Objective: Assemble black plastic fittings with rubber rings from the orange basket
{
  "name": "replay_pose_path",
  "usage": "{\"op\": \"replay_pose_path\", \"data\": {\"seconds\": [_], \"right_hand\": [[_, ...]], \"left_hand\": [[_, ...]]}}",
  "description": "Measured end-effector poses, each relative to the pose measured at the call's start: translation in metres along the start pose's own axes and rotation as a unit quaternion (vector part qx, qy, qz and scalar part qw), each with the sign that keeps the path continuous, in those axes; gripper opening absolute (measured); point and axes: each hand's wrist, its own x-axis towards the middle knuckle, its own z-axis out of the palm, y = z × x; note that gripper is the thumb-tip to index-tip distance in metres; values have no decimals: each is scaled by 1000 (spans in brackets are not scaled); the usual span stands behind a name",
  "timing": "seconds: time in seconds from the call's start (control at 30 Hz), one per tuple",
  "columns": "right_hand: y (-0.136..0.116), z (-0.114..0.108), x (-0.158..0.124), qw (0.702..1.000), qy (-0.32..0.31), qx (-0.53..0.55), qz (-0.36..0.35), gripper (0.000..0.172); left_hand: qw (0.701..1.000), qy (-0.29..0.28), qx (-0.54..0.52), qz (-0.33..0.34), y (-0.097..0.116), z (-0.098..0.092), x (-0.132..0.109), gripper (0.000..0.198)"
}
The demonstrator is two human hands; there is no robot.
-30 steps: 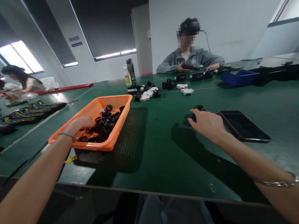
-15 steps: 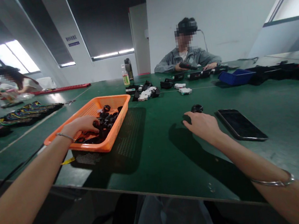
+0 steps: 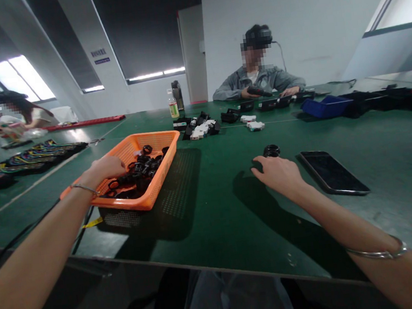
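My left hand [image 3: 108, 168] is over the left side of an orange perforated basket [image 3: 164, 179], its fingers curled in. What they close on, if anything, is hidden by the hand. Black ring-shaped plastic parts [image 3: 143, 168] lie in a loose heap in the basket, right of the hand. My right hand [image 3: 282, 171] rests low on the green table, with thumb and forefinger apart. Just beyond its fingers sits a small black round part [image 3: 271, 150], which looks like stacked rings. Whether the fingertips touch it I cannot tell.
A black phone [image 3: 332, 171] lies right of my right hand. Farther back are white and black parts [image 3: 202, 127], a bottle [image 3: 173, 106] and a blue tray [image 3: 326, 106]. A co-worker [image 3: 257, 80] sits opposite. Wired boards [image 3: 41, 157] lie at left.
My left hand has drawn back left, off the black parts toward the basket's left side, and its fingers have curled in. My right hand has barely moved.
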Motion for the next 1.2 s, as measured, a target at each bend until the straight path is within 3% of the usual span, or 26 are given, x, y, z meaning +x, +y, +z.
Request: {"op": "replay_pose_path", "data": {"seconds": [0.13, 0.17, 0.23, 0.47, 0.6, 0.7, 0.8, 0.9, 0.97, 1.03, 1.13, 1.2], "right_hand": [[-1, -1, 0, 1000, -8, -3, 1, 41], [-1, -1, 0, 1000, -8, -4, 1, 41], [0, 0, 0, 1000, -8, -4, 1, 41], [0, 0, 0, 1000, -8, -2, -2, 41], [-1, 0, -1, 1000, -13, 7, -4, 41], [0, 1, -1, 1000, 1, 25, -11, 40], [-1, 7, 1, 991, 21, 123, -48, 36], [-6, 13, 1, 939, -16, 326, -111, 34], [-10, 16, -1, 884, -97, 440, -124, 40], [-16, 18, -6, 809, -195, 534, -151, 50], [-23, 16, -15, 702, -327, 614, -156, 60], [-27, 15, -18, 672, -343, 645, -124, 56]], "left_hand": [[968, -251, 18, 4, 9, -3, -10, 14], [957, -290, 13, 16, 12, -4, -13, 11], [949, -313, 8, 40, 18, -4, -18, 12], [968, -234, 62, 67, 17, 5, -18, 19], [979, -171, 96, 48, 14, -2, -13, 18], [988, -48, 142, 23, 22, -15, -15, 21], [993, 68, 97, 30, 46, -22, -26, 30], [991, 104, 5, 89, 87, -15, -48, 33], [980, 97, -45, 167, 117, 1, -65, 29], [963, 76, -76, 247, 144, 22, -76, 26], [944, 75, -113, 301, 170, 54, -78, 22], [935, 64, -144, 319, 177, 71, -72, 21]]}}
